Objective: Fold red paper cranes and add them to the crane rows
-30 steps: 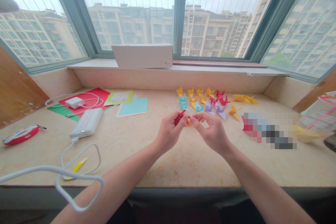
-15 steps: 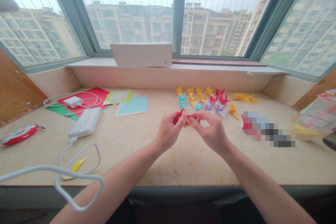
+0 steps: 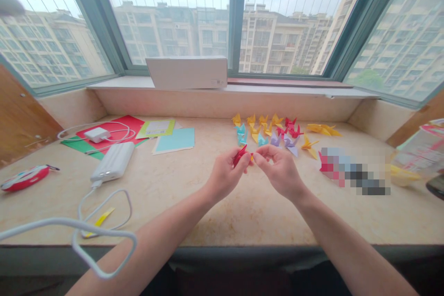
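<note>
Over the middle of the counter, my left hand [image 3: 229,171] is closed round a small piece of red folded paper [image 3: 240,154], its pointed end standing up above the thumb. Thumb and forefinger of my right hand [image 3: 279,166] pinch a tip at the paper's right side; a tiny red and yellow bit shows there. Most of the folded piece is hidden by fingers. Just beyond my hands stand several paper cranes in rows: yellow cranes [image 3: 276,120], blue cranes [image 3: 242,134], red cranes [image 3: 294,128] and purple cranes [image 3: 290,144].
At left lie a white power bank [image 3: 114,161] with looping cable, a white charger [image 3: 97,135], a red-and-white tool [image 3: 27,178], red paper [image 3: 118,125] and blue paper [image 3: 178,140]. A white box [image 3: 187,73] stands on the sill. A clear container [image 3: 421,150] is at right.
Both hands have shifted very slightly to the right. The red paper has turned a little, its point more upright, and the right fingertips sit a touch further from the left thumb.
</note>
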Demonstrator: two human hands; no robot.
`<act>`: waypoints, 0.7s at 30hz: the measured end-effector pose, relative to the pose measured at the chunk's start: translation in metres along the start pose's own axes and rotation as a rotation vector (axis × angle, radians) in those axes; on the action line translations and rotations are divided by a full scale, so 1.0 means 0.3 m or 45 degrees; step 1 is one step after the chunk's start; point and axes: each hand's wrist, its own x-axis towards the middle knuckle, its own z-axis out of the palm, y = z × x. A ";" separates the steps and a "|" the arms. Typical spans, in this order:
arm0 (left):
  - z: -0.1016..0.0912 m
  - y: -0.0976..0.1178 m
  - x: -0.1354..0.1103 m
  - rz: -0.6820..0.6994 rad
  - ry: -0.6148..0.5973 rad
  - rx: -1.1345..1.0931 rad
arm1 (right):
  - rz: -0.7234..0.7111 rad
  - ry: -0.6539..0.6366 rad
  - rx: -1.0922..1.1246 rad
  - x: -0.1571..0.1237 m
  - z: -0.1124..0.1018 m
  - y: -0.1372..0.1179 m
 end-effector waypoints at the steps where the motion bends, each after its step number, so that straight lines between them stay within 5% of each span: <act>1: 0.001 -0.001 0.001 -0.007 -0.006 -0.006 | 0.005 0.017 -0.018 0.001 -0.001 0.002; 7: 0.002 0.007 0.001 -0.041 -0.070 -0.018 | 0.002 0.038 0.019 0.013 -0.012 0.008; 15: 0.001 0.034 -0.007 0.026 -0.274 0.063 | 0.081 -0.216 0.262 0.018 -0.037 -0.002; 21: -0.001 0.025 -0.006 0.059 -0.296 0.110 | 0.043 -0.176 0.176 0.020 -0.036 -0.002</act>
